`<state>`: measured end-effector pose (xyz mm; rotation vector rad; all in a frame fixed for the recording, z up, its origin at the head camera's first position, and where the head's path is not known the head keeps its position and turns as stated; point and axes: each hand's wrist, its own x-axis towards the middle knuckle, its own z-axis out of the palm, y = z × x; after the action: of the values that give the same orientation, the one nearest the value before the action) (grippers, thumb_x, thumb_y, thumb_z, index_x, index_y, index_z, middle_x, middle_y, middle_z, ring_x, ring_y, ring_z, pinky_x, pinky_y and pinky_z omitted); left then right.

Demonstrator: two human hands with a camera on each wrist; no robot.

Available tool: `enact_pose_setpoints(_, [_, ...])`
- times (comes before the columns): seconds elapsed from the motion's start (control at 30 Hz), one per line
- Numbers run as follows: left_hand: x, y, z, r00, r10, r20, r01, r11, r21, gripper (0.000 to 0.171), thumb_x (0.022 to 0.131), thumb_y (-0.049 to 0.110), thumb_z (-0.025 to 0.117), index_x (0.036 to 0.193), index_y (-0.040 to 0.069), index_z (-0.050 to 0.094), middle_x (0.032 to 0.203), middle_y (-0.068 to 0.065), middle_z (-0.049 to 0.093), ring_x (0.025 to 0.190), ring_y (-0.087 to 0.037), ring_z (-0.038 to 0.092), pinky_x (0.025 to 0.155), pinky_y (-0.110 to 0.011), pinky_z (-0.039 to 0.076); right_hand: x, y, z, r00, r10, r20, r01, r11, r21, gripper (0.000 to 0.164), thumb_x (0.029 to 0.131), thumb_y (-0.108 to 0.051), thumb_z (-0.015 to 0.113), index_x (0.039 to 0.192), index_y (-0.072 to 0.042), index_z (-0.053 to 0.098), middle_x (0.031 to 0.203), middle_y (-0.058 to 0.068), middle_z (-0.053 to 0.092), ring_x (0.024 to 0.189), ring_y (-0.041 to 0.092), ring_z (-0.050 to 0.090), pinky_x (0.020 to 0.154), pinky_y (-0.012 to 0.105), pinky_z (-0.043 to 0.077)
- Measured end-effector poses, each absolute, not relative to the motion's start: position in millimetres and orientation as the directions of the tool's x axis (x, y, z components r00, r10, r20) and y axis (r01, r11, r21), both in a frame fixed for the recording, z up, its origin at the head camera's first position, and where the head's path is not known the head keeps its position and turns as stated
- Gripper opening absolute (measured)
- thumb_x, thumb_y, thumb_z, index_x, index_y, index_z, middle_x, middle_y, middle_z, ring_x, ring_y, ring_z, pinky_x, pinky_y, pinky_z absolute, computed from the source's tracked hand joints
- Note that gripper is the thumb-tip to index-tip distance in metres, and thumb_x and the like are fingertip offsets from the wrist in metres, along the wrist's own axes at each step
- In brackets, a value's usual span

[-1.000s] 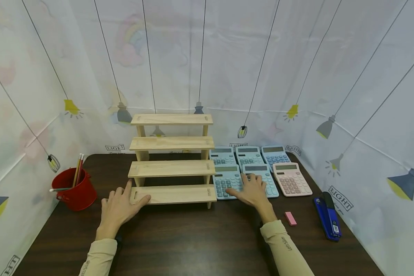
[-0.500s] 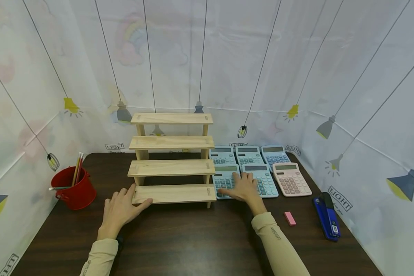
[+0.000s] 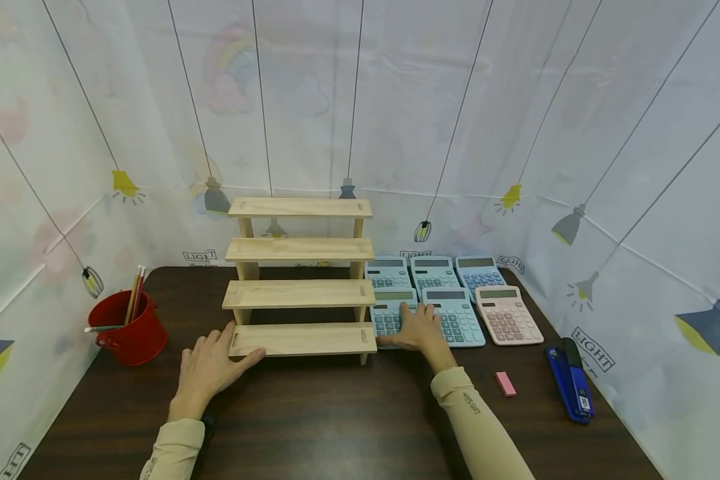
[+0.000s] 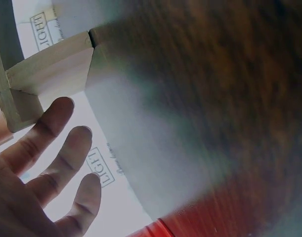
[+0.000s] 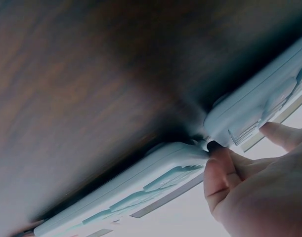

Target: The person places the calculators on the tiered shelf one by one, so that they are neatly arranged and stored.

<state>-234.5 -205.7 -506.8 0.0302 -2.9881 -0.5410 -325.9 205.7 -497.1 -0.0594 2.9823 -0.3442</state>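
1. The left hand (image 3: pixel 207 365) lies flat with fingers spread, holding nothing, its thumb touching the wooden step shelf (image 3: pixel 300 293).
2. The right hand (image 3: pixel 417 328) rests on the front-left blue calculator (image 3: pixel 390 317), thumb at its near edge, beside the shelf's right end; whether it grips is unclear.

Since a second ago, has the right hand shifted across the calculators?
Yes. The right hand slid left off the middle blue calculator toward the wooden shelf, and now sits on the leftmost front calculator.
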Motion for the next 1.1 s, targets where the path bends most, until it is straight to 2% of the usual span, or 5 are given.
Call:
enact_pose_setpoints(0.3, [-232.0, -204.5, -505.5, -0.995, -0.041, 0.092, -0.006, 0.935, 0.354, 0.112, 0.079, 0.089, 0.047, 0.154, 0.007, 0.038, 0.132, -0.024, 0.059, 0.106, -0.043, 0.056, 0.079, -0.057, 0.041, -325.7, 203.3, -497.9, -0.985, -0.058, -0.162, -0.017, 0.97, -0.242, 0.113, 0.074, -0.067, 0.074, 0.159, -0.009, 0.028, 0.16, 0.037, 0.018, 0.149, 0.057, 0.014, 0.119, 0.067, 0.021])
enact_pose_setpoints(0.63, [-231.6, -204.3, -505.6, -0.994, -0.039, 0.1, -0.001, 0.936, 0.352, 0.111, 0.079, 0.089, 0.049, 0.154, 0.007, 0.038, 0.132, -0.024, 0.059, 0.105, -0.043, 0.057, 0.078, -0.057, 0.042, -323.0, 199.6, -498.7, -0.988, -0.075, -0.134, -0.048, 0.979, -0.199, 0.113, 0.073, -0.066, 0.076, 0.158, -0.009, 0.03, 0.154, 0.039, 0.026, 0.142, 0.058, 0.03, 0.112, 0.066, 0.034])
enact_pose_setpoints(0.9, [-232.4, -204.3, -505.7, -0.995, -0.04, 0.096, -0.003, 0.934, 0.357, 0.111, 0.079, 0.089, 0.049, 0.154, 0.008, 0.038, 0.132, -0.024, 0.059, 0.105, -0.043, 0.058, 0.078, -0.056, 0.042, -321.5, 197.5, -499.6, -0.988, -0.07, -0.137, -0.041, 0.978, -0.205, 0.113, 0.073, -0.066, 0.077, 0.159, -0.009, 0.029, 0.154, 0.04, 0.023, 0.144, 0.058, 0.026, 0.109, 0.067, 0.037])
enact_pose_setpoints(1.1, [-232.3, -203.4, -505.3, -0.997, -0.041, 0.071, -0.012, 0.928, 0.373, 0.112, 0.08, 0.088, 0.049, 0.155, 0.007, 0.035, 0.135, -0.025, 0.057, 0.108, -0.044, 0.057, 0.08, -0.058, 0.042, -321.7, 196.8, -499.3, -0.987, -0.063, -0.146, -0.028, 0.974, -0.225, 0.114, 0.072, -0.065, 0.078, 0.159, -0.01, 0.028, 0.154, 0.04, 0.021, 0.145, 0.058, 0.023, 0.109, 0.07, 0.034])
